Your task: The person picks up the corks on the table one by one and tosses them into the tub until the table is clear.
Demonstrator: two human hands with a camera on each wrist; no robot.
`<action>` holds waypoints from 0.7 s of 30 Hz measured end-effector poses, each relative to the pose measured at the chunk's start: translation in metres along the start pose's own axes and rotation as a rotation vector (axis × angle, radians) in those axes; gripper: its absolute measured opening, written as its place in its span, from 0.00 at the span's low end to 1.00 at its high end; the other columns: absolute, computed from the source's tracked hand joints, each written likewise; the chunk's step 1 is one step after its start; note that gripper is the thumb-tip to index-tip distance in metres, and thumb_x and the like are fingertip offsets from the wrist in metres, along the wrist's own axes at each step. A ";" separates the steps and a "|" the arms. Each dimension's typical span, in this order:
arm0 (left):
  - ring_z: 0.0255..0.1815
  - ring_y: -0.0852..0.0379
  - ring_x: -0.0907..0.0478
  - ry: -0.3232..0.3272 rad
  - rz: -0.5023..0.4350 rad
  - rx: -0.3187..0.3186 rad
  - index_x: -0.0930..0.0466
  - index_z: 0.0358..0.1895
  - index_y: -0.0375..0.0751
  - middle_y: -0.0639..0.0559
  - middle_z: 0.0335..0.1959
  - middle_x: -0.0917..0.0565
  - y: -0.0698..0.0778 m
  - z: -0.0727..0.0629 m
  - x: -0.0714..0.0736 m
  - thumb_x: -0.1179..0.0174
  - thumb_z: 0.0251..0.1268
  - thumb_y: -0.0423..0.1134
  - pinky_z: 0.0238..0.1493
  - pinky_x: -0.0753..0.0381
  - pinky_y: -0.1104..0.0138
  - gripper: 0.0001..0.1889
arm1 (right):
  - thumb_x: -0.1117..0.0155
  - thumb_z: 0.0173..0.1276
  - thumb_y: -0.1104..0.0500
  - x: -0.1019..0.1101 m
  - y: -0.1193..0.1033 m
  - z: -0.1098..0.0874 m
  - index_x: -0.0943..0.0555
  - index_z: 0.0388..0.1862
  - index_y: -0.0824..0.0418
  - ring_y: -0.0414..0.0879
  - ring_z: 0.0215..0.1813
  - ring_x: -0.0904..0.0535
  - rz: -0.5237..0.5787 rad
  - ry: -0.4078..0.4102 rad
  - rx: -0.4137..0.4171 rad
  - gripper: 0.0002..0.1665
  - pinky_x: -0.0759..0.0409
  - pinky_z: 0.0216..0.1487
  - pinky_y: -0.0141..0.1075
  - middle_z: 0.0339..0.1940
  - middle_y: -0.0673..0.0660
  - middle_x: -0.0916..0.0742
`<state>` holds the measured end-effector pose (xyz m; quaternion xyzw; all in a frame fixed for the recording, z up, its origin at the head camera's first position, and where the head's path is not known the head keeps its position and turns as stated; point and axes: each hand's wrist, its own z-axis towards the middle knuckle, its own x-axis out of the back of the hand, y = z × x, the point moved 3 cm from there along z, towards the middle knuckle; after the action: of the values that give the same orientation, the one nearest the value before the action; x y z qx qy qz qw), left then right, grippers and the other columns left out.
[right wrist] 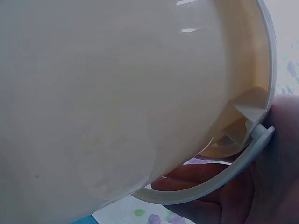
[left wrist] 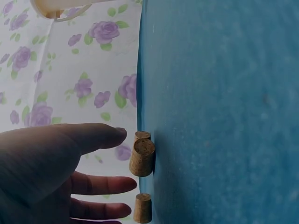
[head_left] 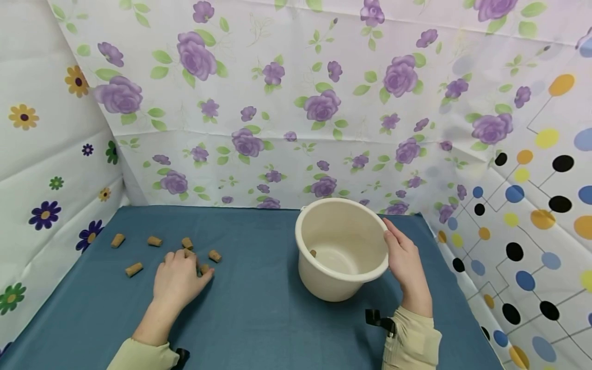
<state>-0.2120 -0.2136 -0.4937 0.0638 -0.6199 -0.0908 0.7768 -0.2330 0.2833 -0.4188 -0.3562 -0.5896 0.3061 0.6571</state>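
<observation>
Blue cloth-covered tabletop point(head_left: 259, 318); white purple-rose sheet point(head_left: 287, 36) hangs behind. Left hand point(head_left: 178, 280) spreads among small brown cylindrical corks point(head_left: 134, 270); right hand point(head_left: 407, 259) grips round cream plastic bucket point(head_left: 324, 288).

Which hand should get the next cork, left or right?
Probably the left. The left hand is down among the loose corks, fingers apart, while the right hand holds the bucket, farther from them.

Head view: high, facing forward and down over desk point(head_left: 259, 313) to floral cloth point(head_left: 282, 118). Left wrist: low, rolled sideways, close on corks point(left wrist: 142, 159). Right wrist: hard by bucket point(right wrist: 117, 93) wall. Head and left share corks; head and right, bucket.
</observation>
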 end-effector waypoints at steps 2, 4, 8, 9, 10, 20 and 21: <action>0.39 0.34 0.24 -0.021 0.007 0.000 0.18 0.27 0.39 0.31 0.43 0.19 0.000 0.001 -0.001 0.21 0.62 0.52 0.39 0.21 0.42 0.21 | 0.61 0.89 0.36 0.000 0.000 0.000 0.40 0.89 0.45 0.54 0.35 0.16 0.000 0.003 -0.002 0.36 0.20 0.37 0.43 0.62 0.70 0.15; 0.43 0.30 0.23 -0.045 0.012 -0.002 0.17 0.27 0.39 0.28 0.47 0.18 0.001 0.002 -0.002 0.23 0.63 0.52 0.39 0.20 0.41 0.21 | 0.60 0.89 0.36 0.000 0.000 0.000 0.40 0.89 0.45 0.53 0.30 0.18 0.002 0.006 -0.006 0.36 0.20 0.35 0.43 0.55 0.70 0.14; 0.47 0.26 0.23 -0.059 0.008 -0.009 0.16 0.26 0.40 0.25 0.49 0.19 0.001 0.002 -0.003 0.24 0.66 0.50 0.38 0.19 0.41 0.19 | 0.61 0.89 0.36 0.000 -0.001 0.000 0.40 0.89 0.45 0.57 0.40 0.14 -0.003 0.007 -0.005 0.36 0.18 0.42 0.45 0.61 0.70 0.15; 0.47 0.26 0.23 -0.056 0.002 -0.008 0.16 0.26 0.40 0.26 0.49 0.19 0.001 0.001 -0.003 0.24 0.66 0.49 0.37 0.20 0.41 0.18 | 0.61 0.89 0.36 0.000 -0.001 0.000 0.40 0.89 0.45 0.59 0.47 0.13 -0.002 0.006 -0.004 0.36 0.17 0.46 0.47 0.66 0.70 0.16; 0.47 0.26 0.24 -0.051 -0.002 -0.006 0.16 0.26 0.40 0.26 0.48 0.19 0.001 0.001 -0.003 0.25 0.67 0.48 0.37 0.20 0.41 0.18 | 0.62 0.89 0.36 0.000 -0.001 0.000 0.40 0.89 0.45 0.61 0.53 0.13 -0.001 0.004 -0.002 0.36 0.17 0.50 0.49 0.71 0.69 0.19; 0.45 0.27 0.24 -0.093 -0.036 0.020 0.17 0.21 0.42 0.26 0.46 0.19 0.001 0.001 -0.002 0.28 0.71 0.45 0.28 0.22 0.48 0.19 | 0.62 0.89 0.36 0.000 0.000 0.000 0.41 0.89 0.45 0.63 0.69 0.20 0.008 -0.003 0.002 0.36 0.21 0.63 0.56 0.79 0.67 0.26; 0.45 0.27 0.24 -0.099 -0.045 0.021 0.17 0.21 0.43 0.28 0.45 0.19 0.001 0.001 -0.002 0.28 0.71 0.44 0.28 0.22 0.48 0.18 | 0.62 0.89 0.36 0.000 0.000 0.000 0.41 0.89 0.45 0.63 0.70 0.20 0.011 -0.003 0.002 0.36 0.22 0.64 0.57 0.79 0.67 0.26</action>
<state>-0.2130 -0.2124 -0.4949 0.0812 -0.6570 -0.1046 0.7422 -0.2330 0.2829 -0.4187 -0.3582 -0.5885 0.3108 0.6548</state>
